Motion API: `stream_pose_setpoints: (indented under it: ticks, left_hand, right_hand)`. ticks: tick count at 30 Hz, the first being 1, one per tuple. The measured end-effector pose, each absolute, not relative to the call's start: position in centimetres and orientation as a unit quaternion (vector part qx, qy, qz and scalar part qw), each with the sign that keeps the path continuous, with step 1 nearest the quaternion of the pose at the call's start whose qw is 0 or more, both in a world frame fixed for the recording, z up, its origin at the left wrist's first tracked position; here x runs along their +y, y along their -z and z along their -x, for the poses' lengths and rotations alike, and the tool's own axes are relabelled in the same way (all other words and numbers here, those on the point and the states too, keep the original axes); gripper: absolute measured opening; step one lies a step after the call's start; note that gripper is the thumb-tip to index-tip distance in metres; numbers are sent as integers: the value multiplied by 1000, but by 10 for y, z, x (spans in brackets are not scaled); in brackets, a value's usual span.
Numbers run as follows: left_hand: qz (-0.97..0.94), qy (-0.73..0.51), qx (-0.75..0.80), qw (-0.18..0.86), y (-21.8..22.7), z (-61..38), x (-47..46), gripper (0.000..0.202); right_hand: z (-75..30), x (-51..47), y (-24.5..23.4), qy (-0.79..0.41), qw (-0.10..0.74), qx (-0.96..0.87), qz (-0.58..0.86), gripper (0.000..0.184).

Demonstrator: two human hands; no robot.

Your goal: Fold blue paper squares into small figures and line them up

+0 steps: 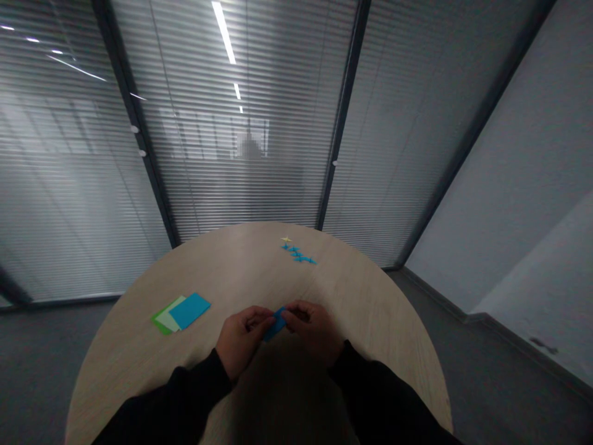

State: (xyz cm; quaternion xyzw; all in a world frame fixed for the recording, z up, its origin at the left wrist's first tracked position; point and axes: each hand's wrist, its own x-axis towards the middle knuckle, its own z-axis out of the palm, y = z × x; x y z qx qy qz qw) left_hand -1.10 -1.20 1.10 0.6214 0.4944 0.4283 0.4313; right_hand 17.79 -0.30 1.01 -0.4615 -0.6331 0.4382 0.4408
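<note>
Here we go: the left hand (241,340) and the right hand (315,330) are curled nearly shut, pinching a blue paper strip (275,324) between them above the round wooden table (231,266). Hard to say from up here if it's creased. Open tabletop to the left, then a blue paper sheet (189,311) overlapping a pale green sheet (165,315) and a green sheet (160,321). Far ahead, near the rim, small blue paper stars (296,252) line up beside a pale yellow star (286,239).

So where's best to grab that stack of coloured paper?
Probably the near edge of the stack of coloured paper, coming from the left hand: the sheets lie flat and fanned on the table, so a pinch there catches all three.
</note>
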Motion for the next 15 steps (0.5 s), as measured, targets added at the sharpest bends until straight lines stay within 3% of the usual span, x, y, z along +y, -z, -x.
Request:
stream_pose_setpoints:
  ticks: [15]
  left_hand:
    - [-608, -433, 482, 460, -10, 11, -11, 30]
  right_hand:
    - [-178, -2, -11, -454, 432, -620, 473, 26]
